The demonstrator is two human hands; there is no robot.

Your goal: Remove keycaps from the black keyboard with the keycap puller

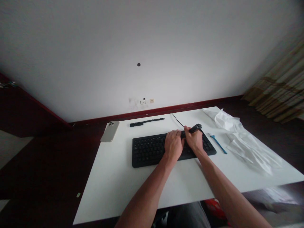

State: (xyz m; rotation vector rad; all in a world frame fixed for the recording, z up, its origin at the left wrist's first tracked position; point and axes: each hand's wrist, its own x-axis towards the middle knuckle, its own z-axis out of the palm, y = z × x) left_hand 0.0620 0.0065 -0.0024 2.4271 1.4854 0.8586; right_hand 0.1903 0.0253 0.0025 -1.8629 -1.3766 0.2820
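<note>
White tabletop [111, 196] is carrying a black keyboard [149, 152] below a white wall [142, 47]. Left hand [174, 145] is resting half-open, fingers on the keys; right hand [194, 139] is pinching a small black object [196, 128] at the keyboard's far edge. A blue pry tool [218, 144] and crumpled white plastic [247, 142] are lying rightward.
</note>
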